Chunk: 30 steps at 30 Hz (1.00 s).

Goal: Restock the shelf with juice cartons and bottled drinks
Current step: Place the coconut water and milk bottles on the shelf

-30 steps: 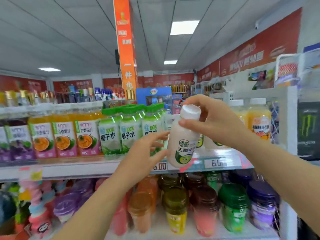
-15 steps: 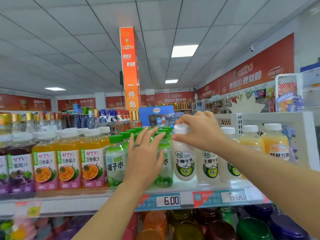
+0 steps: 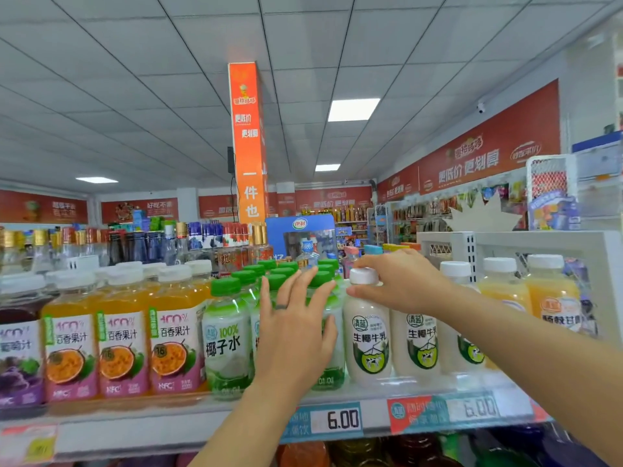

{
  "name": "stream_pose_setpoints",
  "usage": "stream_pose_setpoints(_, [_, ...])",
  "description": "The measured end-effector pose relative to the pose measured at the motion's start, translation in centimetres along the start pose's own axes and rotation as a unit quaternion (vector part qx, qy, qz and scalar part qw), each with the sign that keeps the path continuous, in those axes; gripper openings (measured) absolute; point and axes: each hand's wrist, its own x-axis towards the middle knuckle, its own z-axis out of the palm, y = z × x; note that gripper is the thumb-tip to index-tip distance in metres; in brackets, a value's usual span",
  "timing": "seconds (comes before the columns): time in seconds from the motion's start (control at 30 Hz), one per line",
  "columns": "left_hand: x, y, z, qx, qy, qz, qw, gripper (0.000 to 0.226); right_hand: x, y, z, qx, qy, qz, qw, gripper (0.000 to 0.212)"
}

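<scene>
A white coconut-milk bottle (image 3: 367,335) with a white cap stands upright at the front of the top shelf (image 3: 202,419). My right hand (image 3: 401,284) grips it around the neck, just under the cap. My left hand (image 3: 295,328) lies flat with straight fingers against the green-capped coconut-water bottles (image 3: 227,338) just left of the white bottle. Two more white coconut-milk bottles (image 3: 418,342) stand to its right, partly hidden by my right arm.
Orange passion-fruit juice bottles (image 3: 124,345) and a purple grape juice bottle (image 3: 17,358) fill the shelf's left. Yellow juice bottles (image 3: 553,298) stand at the right by a white shelf frame (image 3: 603,274). Price tags (image 3: 340,420) line the edge. Coloured bottles sit on the shelf below.
The white bottle has gone from held in the air in front of the shelf to standing on it. My left hand moved up onto the green-capped bottles. The view tilted upward.
</scene>
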Motion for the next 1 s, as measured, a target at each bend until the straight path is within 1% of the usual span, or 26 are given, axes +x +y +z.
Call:
stream_pose_setpoints(0.1, [0.4, 0.3, -0.2, -0.019, 0.017, -0.004, 1.000, 0.044, -0.1, 1.1, -0.7, 0.009, -0.036, -0.015, 0.999, 0.055])
stream_pose_setpoints(0.17, [0.9, 0.3, -0.3, -0.029, 0.030, -0.004, 0.999, 0.039, -0.2, 2.4, -2.1, 0.019, -0.022, -0.012, 0.999, 0.053])
stream_pose_setpoints(0.23, [1.7, 0.6, -0.5, -0.031, 0.027, 0.000, 0.999, 0.039, -0.5, 3.6, -3.3, -0.014, -0.017, -0.006, 1.000, 0.056])
stream_pose_setpoints(0.27, [2.1, 0.9, -0.6, -0.028, 0.020, 0.005, 0.999, 0.040, -0.8, 4.1, -3.5, -0.043, -0.030, -0.004, 0.999, 0.059])
stream_pose_setpoints(0.37, [3.0, 2.5, -0.7, -0.010, -0.026, 0.034, 0.999, 0.048, -1.8, 4.6, -2.9, -0.093, -0.076, 0.007, 0.993, 0.065])
stream_pose_setpoints(0.43, [3.5, 3.4, -0.5, 0.008, -0.064, 0.046, 0.997, 0.052, -2.1, 4.6, -2.3, -0.090, -0.075, 0.014, 0.993, 0.057])
stream_pose_setpoints(0.5, [3.7, 3.9, -0.4, 0.019, -0.102, 0.037, 0.994, 0.056, -2.3, 4.6, -2.2, -0.086, -0.062, 0.022, 0.994, 0.048])
stream_pose_setpoints(0.57, [3.9, 4.2, -0.4, 0.016, -0.133, 0.030, 0.991, 0.057, -2.5, 4.6, -2.4, -0.071, -0.047, 0.025, 0.996, 0.045])
stream_pose_setpoints(0.67, [3.9, 4.3, -0.5, 0.009, -0.155, 0.023, 0.988, 0.059, -3.2, 4.6, -2.8, -0.066, -0.008, 0.009, 0.998, 0.043])
stream_pose_setpoints(0.73, [3.9, 4.5, -0.8, 0.011, -0.149, 0.024, 0.988, 0.061, -3.9, 4.5, -2.9, -0.092, 0.024, -0.007, 0.995, 0.044])
stream_pose_setpoints(0.8, [3.8, 4.4, -1.0, 0.002, -0.145, 0.022, 0.989, 0.061, -4.5, 4.4, -3.0, -0.097, 0.069, -0.012, 0.993, 0.044])
stream_pose_setpoints(0.9, [3.3, 4.5, -1.5, -0.042, -0.097, 0.034, 0.994, 0.056, -5.4, 3.8, -3.7, -0.033, 0.164, -0.004, 0.986, 0.044])
stream_pose_setpoints(1.0, [2.2, 5.1, -2.1, -0.153, -0.035, 0.043, 0.987, 0.048, -6.2, 2.9, -4.5, 0.074, 0.235, -0.005, 0.969, 0.039])
